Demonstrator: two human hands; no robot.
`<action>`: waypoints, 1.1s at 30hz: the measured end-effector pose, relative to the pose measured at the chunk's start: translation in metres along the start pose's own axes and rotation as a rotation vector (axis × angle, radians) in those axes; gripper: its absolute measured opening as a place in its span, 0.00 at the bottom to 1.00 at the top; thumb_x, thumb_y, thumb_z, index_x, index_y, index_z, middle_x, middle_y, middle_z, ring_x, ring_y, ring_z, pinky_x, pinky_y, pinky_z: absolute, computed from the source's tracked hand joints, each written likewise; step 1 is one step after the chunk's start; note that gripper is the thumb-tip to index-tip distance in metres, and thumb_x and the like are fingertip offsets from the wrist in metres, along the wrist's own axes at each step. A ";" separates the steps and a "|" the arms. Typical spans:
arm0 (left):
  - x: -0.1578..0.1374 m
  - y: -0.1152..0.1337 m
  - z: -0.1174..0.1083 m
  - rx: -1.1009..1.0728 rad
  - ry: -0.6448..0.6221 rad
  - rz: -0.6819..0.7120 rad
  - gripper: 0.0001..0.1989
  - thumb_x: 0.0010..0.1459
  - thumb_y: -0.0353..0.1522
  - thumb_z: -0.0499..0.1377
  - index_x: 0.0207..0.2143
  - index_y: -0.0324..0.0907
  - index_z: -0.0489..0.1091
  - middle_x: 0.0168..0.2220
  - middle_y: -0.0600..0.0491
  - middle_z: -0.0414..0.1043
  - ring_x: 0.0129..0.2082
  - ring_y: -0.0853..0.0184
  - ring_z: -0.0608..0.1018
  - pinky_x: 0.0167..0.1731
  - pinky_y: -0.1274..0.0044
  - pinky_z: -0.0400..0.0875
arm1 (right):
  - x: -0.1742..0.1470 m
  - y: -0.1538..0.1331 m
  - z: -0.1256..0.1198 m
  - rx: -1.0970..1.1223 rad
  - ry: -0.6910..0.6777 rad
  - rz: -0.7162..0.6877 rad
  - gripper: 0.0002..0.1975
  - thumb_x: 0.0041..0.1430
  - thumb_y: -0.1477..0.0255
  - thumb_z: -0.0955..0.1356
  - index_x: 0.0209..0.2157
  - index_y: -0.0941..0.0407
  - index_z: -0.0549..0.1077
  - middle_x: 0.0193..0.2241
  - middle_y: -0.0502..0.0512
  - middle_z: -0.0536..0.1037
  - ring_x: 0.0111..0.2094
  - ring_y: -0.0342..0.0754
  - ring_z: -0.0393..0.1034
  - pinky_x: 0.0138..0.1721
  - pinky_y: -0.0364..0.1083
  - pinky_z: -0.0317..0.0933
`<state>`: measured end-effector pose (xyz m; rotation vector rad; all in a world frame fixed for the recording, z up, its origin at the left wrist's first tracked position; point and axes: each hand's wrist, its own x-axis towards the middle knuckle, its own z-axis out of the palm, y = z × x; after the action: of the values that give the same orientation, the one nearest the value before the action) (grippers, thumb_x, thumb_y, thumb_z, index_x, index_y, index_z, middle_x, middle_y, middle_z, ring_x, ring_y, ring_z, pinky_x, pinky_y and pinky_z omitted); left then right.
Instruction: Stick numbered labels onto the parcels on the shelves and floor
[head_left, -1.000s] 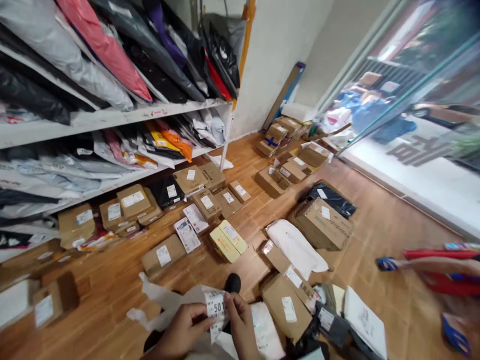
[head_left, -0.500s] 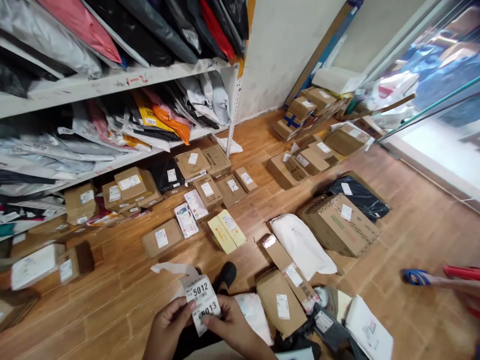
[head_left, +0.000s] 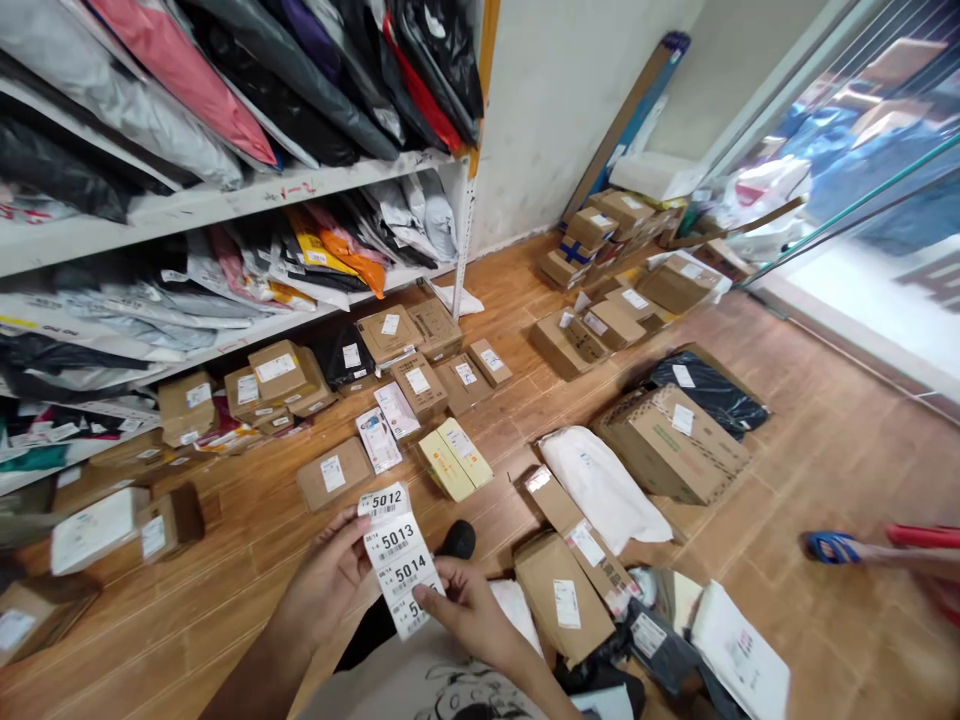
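Observation:
A strip of white number labels [head_left: 403, 552] hangs between my two hands, its printed side facing me. The numbers 5012, 5013 and 5014 can be read, and a lower label is partly covered by a thumb. My left hand [head_left: 341, 560] pinches the strip's upper left edge. Lower down, my right hand [head_left: 469, 605] grips its right side, thumb on top. Beyond the strip a yellow box [head_left: 455, 458] lies on the wooden floor. Close by are two flat white packages, one of them a printed package [head_left: 379, 440], and a brown carton [head_left: 334, 474].
Shelves [head_left: 292, 190] packed with bagged parcels stand at the left. Cartons line their base. To the right lie a white bag [head_left: 600, 480], a large carton [head_left: 675, 440] and a black parcel [head_left: 709, 385]. Another person's foot in a blue sandal [head_left: 832, 547] is at the far right.
The label strip is now spread longer and flatter, showing more numbers. My left hand has moved up and left along it. The view has shifted slightly.

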<state>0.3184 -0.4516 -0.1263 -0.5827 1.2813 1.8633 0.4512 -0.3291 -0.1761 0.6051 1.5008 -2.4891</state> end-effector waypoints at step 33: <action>-0.057 0.013 -0.055 0.106 -0.725 0.068 0.22 0.50 0.44 0.63 0.42 0.38 0.71 0.41 0.43 0.77 0.44 0.57 0.77 0.46 0.67 0.69 | -0.011 -0.065 0.093 0.088 0.088 -0.318 0.17 0.45 0.57 0.72 0.27 0.58 0.76 0.16 0.48 0.72 0.17 0.39 0.59 0.20 0.39 0.53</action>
<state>0.3382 -0.5242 -0.0989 0.1987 0.9003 1.7961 0.4148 -0.3806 -0.0806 0.5319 1.6397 -2.8123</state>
